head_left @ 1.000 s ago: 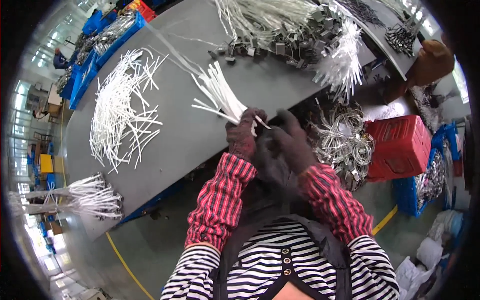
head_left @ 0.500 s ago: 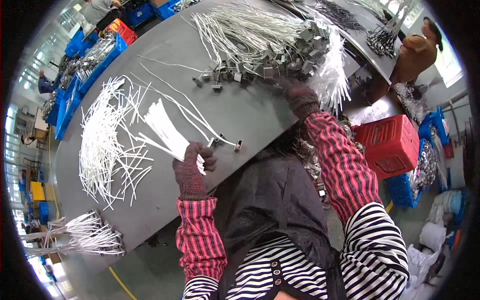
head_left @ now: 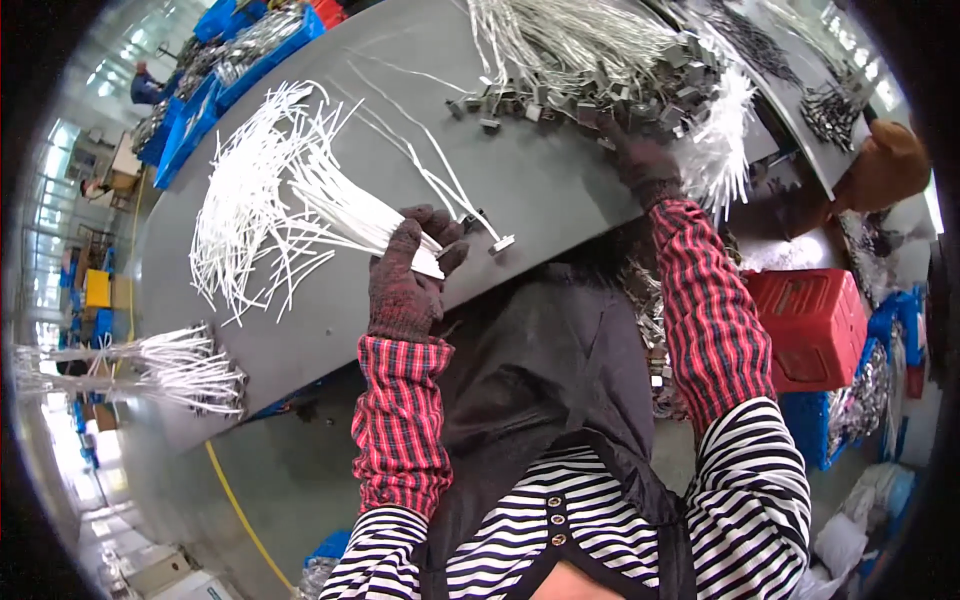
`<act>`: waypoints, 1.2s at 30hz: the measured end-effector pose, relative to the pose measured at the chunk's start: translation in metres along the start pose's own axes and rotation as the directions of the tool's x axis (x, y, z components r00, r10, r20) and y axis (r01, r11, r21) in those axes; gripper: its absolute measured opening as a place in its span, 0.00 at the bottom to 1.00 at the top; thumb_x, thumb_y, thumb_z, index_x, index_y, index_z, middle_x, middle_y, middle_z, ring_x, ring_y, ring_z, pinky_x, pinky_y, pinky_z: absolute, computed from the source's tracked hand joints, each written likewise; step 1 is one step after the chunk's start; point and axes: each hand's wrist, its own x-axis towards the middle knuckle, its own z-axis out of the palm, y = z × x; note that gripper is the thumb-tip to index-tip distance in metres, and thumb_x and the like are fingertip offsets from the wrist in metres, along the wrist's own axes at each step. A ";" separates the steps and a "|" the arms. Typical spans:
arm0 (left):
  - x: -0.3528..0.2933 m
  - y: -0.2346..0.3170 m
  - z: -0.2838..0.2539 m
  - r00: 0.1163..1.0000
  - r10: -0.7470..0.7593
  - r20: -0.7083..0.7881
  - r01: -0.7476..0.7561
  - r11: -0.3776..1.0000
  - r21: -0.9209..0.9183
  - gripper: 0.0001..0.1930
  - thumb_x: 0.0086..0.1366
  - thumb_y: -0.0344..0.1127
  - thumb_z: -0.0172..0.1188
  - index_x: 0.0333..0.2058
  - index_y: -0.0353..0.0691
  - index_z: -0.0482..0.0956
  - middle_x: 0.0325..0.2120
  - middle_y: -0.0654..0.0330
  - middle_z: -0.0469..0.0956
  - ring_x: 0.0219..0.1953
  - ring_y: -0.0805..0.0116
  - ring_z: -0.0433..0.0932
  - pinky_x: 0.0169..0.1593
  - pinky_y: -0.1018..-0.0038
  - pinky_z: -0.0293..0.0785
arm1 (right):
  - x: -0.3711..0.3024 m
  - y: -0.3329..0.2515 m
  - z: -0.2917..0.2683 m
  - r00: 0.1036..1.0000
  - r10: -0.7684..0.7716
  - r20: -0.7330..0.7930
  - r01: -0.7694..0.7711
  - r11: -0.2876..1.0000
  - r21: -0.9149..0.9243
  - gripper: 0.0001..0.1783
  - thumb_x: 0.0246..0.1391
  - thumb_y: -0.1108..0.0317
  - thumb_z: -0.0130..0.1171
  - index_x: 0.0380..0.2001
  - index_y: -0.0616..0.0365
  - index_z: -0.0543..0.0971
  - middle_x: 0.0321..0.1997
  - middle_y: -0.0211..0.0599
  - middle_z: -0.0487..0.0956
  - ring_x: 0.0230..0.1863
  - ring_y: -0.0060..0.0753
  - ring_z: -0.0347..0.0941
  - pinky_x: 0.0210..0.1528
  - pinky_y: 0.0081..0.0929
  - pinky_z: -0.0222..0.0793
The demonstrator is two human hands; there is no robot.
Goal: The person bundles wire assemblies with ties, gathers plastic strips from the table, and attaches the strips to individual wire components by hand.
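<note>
My left hand (head_left: 408, 285), in a dark knitted glove, is closed around a bundle of thin white tubes (head_left: 350, 210) fanning out to the far left. Beyond it spreads a loose heap of similar white tubes (head_left: 235, 215). Just right of that hand, a few white wires (head_left: 437, 180) end in small block-like parts (head_left: 502, 243) on the table. My right hand (head_left: 648, 168), gloved too, reaches to the near edge of a pile of white wires (head_left: 570, 50) with small dark grey square parts (head_left: 610, 85). Its fingertips blend into those parts, so their grip is unclear.
The grey table (head_left: 400, 100) has a curved far edge. A clear plastic bunch (head_left: 725, 140) lies beside the wire pile. Right of my arm stands a red container (head_left: 808, 330). Blue bins (head_left: 190, 130) line the far left; a person (head_left: 885, 170) is at the right.
The view has shifted, so the table appears higher and further right. My left hand still holds the white tubes, its fingers turned more upward. My right hand stays at the pile's edge.
</note>
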 end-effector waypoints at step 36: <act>0.027 -0.152 0.099 0.974 -0.226 0.007 0.220 0.953 0.207 0.15 0.64 0.39 0.60 0.37 0.29 0.77 0.31 0.49 0.82 0.29 0.55 0.83 0.31 0.64 0.84 | -0.172 0.001 -0.047 0.926 -0.267 -0.266 0.341 0.895 0.288 0.16 0.52 0.70 0.59 0.46 0.51 0.82 0.45 0.46 0.81 0.45 0.50 0.79 0.46 0.40 0.76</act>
